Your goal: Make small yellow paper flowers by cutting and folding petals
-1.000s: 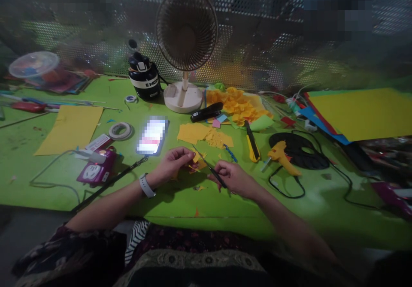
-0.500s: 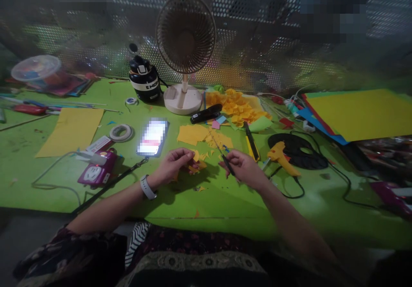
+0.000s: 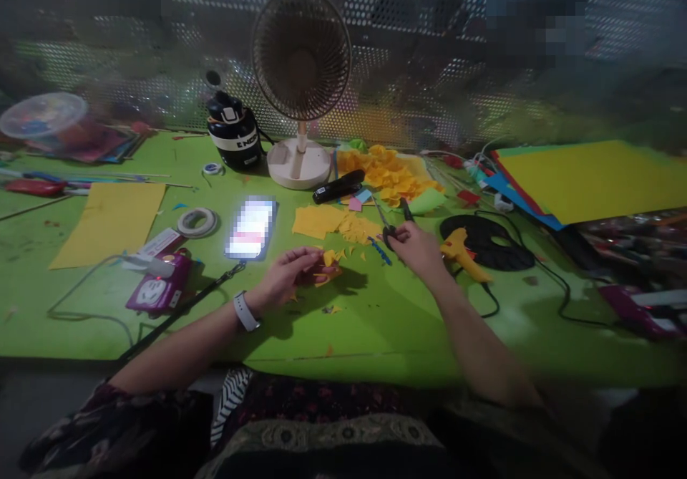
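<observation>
My left hand [image 3: 290,271] rests on the green table [image 3: 376,321], fingers curled round a small piece of orange paper [image 3: 327,268]. A white watch is on that wrist. My right hand [image 3: 418,244] is farther right and back, closed on a pair of scissors [image 3: 383,223] whose blades point away toward the orange paper flowers [image 3: 389,171]. Orange paper scraps [image 3: 335,223] lie between the two hands. A yellow-handled utility knife [image 3: 406,210] shows just behind my right hand.
A lit phone [image 3: 251,228], tape roll [image 3: 197,221], purple device [image 3: 158,286], black stapler [image 3: 338,187], fan [image 3: 300,85], black bottle [image 3: 235,132], yellow glue gun [image 3: 464,253] with its cable, and stacked coloured sheets [image 3: 590,178] surround the hands. An orange sheet [image 3: 110,221] lies left.
My right hand has moved right and away from the left hand, carrying the scissors toward the utility knife. The left hand stayed in place with the orange paper.
</observation>
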{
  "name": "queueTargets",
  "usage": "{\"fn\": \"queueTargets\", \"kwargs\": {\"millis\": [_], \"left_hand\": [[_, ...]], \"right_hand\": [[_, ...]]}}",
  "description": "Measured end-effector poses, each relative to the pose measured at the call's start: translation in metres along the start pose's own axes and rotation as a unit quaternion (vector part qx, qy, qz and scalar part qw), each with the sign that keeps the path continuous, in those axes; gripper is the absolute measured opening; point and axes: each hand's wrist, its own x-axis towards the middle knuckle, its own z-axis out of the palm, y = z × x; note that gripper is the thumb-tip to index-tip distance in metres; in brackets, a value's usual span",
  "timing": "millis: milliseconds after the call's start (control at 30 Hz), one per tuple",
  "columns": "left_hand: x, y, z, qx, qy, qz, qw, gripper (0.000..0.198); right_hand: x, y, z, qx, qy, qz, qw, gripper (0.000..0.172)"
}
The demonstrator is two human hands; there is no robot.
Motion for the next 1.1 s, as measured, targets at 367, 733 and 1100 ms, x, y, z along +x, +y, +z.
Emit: {"fn": "queueTargets", "kwargs": {"millis": [367, 733, 1100], "left_hand": [[-0.001, -0.004, 0.000, 0.043, -0.071, -0.008, 0.997, 0.021], [-0.001, -0.003, 0.000, 0.050, -0.059, -0.029, 0.997, 0.022], [0.001, -0.005, 0.001, 0.009, -0.044, -0.009, 0.999, 0.016]], "right_hand": [[0.007, -0.011, -0.004, -0.183, -0.033, -0.001, 0.983, 0.032], [0.041, -0.024, -0.008, -0.274, -0.042, -0.026, 0.961, 0.028], [-0.022, -0.055, -0.008, 0.088, -0.075, -0.194, 0.974, 0.015]]}}
